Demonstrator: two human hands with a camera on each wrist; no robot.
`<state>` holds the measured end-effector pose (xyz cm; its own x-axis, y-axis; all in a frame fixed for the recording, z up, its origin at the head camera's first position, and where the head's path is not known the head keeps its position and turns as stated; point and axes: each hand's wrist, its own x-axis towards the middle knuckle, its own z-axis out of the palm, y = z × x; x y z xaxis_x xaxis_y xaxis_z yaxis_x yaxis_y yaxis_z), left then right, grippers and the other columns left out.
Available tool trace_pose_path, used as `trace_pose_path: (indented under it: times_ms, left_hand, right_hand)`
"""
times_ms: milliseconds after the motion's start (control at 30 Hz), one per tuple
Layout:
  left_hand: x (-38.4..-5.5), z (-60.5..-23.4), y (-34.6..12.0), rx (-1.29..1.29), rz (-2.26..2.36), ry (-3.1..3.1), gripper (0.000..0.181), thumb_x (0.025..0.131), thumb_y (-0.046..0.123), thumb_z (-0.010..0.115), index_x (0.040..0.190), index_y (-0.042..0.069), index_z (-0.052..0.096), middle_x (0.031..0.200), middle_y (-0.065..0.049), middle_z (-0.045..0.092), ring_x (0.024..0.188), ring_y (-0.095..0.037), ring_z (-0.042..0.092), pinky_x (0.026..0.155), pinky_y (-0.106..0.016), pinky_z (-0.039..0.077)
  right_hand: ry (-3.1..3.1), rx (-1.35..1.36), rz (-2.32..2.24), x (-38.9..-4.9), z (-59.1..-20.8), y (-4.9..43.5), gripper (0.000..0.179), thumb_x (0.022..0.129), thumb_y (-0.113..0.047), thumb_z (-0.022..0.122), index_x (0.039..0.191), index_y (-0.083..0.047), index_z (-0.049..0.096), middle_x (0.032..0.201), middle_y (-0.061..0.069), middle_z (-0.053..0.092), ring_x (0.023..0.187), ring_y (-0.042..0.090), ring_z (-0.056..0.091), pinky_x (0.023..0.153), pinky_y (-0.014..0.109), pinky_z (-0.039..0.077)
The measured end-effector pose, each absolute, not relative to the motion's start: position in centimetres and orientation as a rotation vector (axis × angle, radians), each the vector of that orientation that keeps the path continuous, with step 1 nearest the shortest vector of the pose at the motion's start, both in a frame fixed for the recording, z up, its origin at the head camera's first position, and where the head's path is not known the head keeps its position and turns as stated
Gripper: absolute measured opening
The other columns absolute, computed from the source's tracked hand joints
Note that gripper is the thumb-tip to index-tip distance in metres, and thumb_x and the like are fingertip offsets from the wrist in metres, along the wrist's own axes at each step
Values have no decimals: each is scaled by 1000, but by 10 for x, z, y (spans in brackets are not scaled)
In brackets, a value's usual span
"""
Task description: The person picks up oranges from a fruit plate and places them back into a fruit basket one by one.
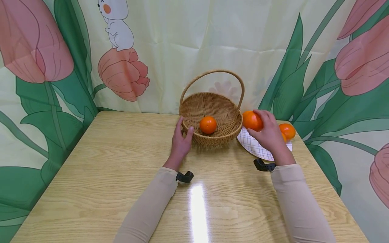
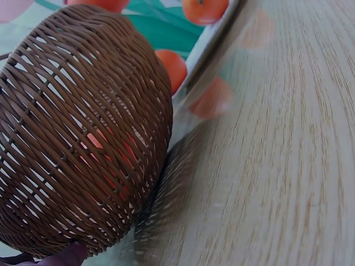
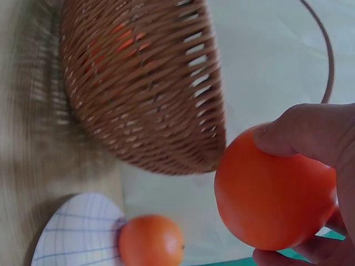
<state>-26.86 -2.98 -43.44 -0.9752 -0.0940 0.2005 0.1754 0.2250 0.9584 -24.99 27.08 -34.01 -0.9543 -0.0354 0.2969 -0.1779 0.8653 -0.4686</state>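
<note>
A brown wicker basket with a tall arched handle stands at the back of the table, one orange inside. At its left side my left hand holds the edge, thumb in front and fingers along the outside. My right hand grips another orange between thumb and fingers, just right of the basket rim. In the right wrist view that held orange looks smooth and is close beside the basket wall. The left hand's fingertips are mostly out of the left wrist view.
A white plate with blue grid lines sits below my right hand, with more oranges on its right part, partly hidden by the hand. Behind the table hangs a curtain printed with tulips. Light glares off the wooden tabletop.
</note>
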Motion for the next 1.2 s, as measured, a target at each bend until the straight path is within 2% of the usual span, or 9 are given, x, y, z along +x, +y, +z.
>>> trace_pose_path:
  times_ms: [100, 567, 1000, 1100, 1200]
  left_hand:
    - [-269, -434, -30, -83, -1842, -2276, 61, 86, 59, 45, 138, 50, 14, 151, 3, 20, 132, -33, 33, 104, -46, 35]
    - [-268, -435, -30, -71, -1854, -2282, 59, 87, 57, 45, 136, 54, 12, 151, 5, 19, 132, -33, 33, 102, -46, 37]
    - [-268, -435, -30, -80, -1853, -2273, 57, 89, 51, 46, 135, 55, 12, 150, 6, 20, 133, -31, 31, 106, -45, 33]
    - [-269, -436, -30, -86, -1847, -2270, 59, 89, 52, 46, 137, 52, 13, 150, 6, 20, 133, -33, 31, 106, -46, 33]
    - [-269, -436, -30, -93, -1839, -2270, 63, 87, 56, 45, 141, 44, 15, 151, 6, 20, 134, -33, 30, 107, -46, 32]
  right_hand:
    - [-2742, 182, 729, -248, -335, 266, 70, 79, -29, 67, 140, -30, 32, 144, 11, 27, 118, 41, 39, 89, 61, 40]
    - [-2697, 246, 745, -245, -328, 247, 69, 78, -28, 70, 138, -32, 35, 143, 9, 29, 118, 37, 41, 90, 59, 41]
    - [-2660, 324, 784, -251, -329, 231, 69, 75, -24, 73, 135, -26, 39, 138, 11, 33, 116, 35, 42, 88, 56, 43]
    - [-2672, 325, 783, -253, -329, 229, 69, 75, -26, 73, 136, -26, 39, 139, 10, 33, 116, 36, 42, 88, 56, 43]
    - [-2686, 330, 788, -254, -329, 225, 68, 76, -29, 72, 136, -27, 39, 140, 10, 33, 116, 36, 42, 88, 56, 43]
